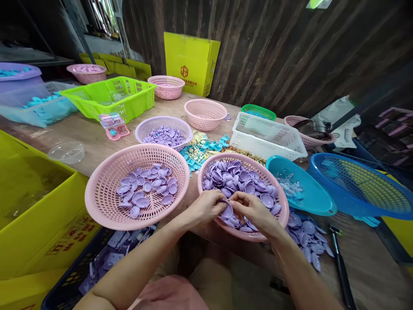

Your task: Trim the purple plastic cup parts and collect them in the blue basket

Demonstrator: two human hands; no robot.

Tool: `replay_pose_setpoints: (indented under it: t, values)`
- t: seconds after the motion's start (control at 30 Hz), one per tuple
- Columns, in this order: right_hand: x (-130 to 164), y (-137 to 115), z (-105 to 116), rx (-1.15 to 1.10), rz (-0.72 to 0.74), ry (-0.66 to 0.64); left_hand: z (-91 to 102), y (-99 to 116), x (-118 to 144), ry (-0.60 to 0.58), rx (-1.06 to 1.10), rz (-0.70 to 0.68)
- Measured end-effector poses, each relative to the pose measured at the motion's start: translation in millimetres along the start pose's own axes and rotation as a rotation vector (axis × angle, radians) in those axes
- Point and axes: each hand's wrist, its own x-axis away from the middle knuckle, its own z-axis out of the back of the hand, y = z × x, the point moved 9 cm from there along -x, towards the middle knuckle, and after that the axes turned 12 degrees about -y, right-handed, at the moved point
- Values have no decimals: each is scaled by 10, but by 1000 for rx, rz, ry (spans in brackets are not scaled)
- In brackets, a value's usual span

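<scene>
Over the right-hand pink basket (284,215), full of purple shell-shaped plastic pieces (237,174), both my hands meet. My left hand (206,207) pinches one small purple plastic dish (227,210) by its edge. On the dish's other side, my right hand (253,210) has its fingers curled and closed at the rim. What the fingertips press on is partly hidden. A second pink basket (97,202) to the left contains a looser scatter of similar purple dishes (146,187).
Purple pieces (308,237) and a black-handled hammer (340,262) lie on the table at right. Behind stand a purple basket (183,122), a white basket (271,137) and a turquoise scoop-shaped tray (309,196). A yellow carton (38,206) and a dark crate (67,271) flank my left side.
</scene>
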Motion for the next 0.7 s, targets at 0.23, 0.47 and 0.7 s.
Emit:
replay_pose_setpoints:
  t: [0.23,0.47,0.7]
  values:
    - [293,-344,130,313,192,424,107,-24,95,173,-72,81]
    - [498,-665,-159,559,412,638,143,37,151,225,-139,107]
    - [466,-642,-170,548,372,658,144,48,162,194,-235,150]
